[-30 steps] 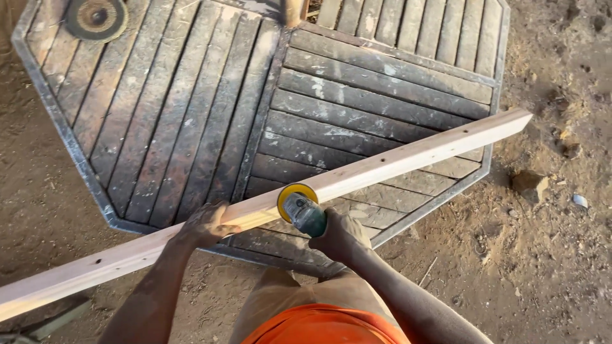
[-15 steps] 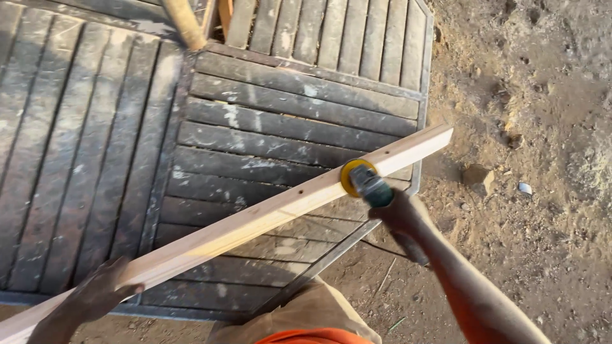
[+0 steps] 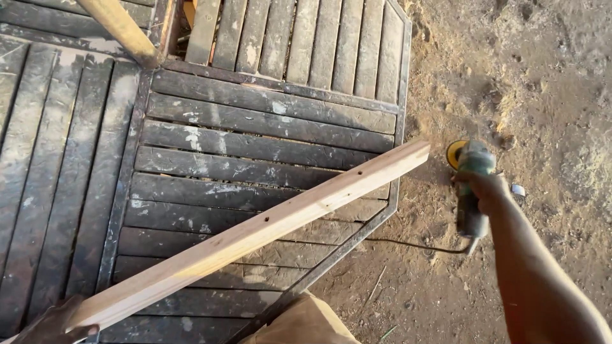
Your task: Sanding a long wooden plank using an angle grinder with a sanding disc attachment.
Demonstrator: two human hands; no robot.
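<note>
A long pale wooden batten [image 3: 255, 232] lies slantwise across a dark slatted octagonal table [image 3: 255, 127], its far end sticking out past the table's right edge. My left hand [image 3: 54, 325] grips the batten's near end at the bottom left corner. My right hand [image 3: 481, 188] holds a green angle grinder [image 3: 470, 185] with a yellow disc, out over the dirt to the right of the batten's end and apart from it. A thin cable trails from the grinder's rear.
A round wooden pole [image 3: 121, 28] leans at the table's upper left. Sandy ground [image 3: 542, 76] with small debris spreads to the right. My tan-trousered knee [image 3: 306, 322] shows at the bottom.
The grinder has moved rightward along the batten and off its far end, now clear of the wood over the dirt. My left hand has slid down to the batten's near end.
</note>
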